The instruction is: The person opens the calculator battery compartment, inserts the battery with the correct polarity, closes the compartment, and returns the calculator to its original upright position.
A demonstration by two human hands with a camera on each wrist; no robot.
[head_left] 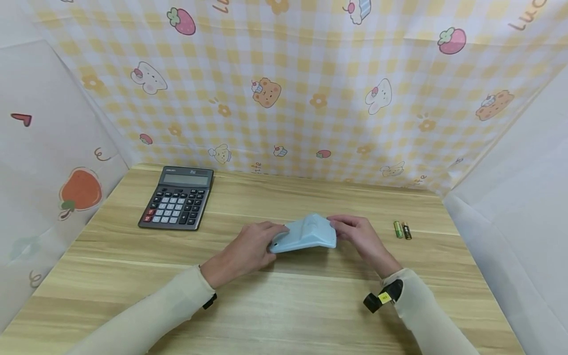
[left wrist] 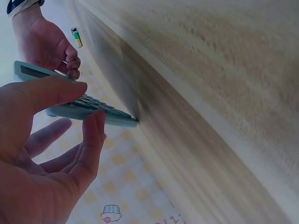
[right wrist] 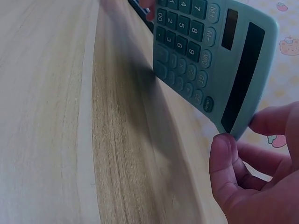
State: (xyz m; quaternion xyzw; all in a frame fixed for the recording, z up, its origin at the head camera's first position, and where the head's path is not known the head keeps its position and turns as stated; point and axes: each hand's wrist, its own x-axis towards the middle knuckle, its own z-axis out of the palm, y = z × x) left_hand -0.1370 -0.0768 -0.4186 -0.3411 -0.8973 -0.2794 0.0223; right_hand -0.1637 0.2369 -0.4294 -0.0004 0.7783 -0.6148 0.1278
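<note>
A light blue calculator point(head_left: 306, 236) is held tilted with its back upward, over the middle of the wooden table. In the right wrist view its keys and dark display point(right wrist: 243, 79) face the camera. My left hand point(head_left: 250, 246) pinches the keypad end, thumb on the key side and fingers on the back, as the left wrist view shows. With thumb and fingers, my right hand point(head_left: 361, 241) grips a corner at the display end. One edge of the calculator seems to touch or nearly touch the tabletop; I cannot tell which.
A larger dark grey calculator point(head_left: 177, 199) lies at the back left of the table point(head_left: 284, 310). On the right, a green battery point(head_left: 398, 230) and a black battery point(head_left: 406, 230) lie side by side. A checked cloth point(head_left: 310, 123) hangs behind the table.
</note>
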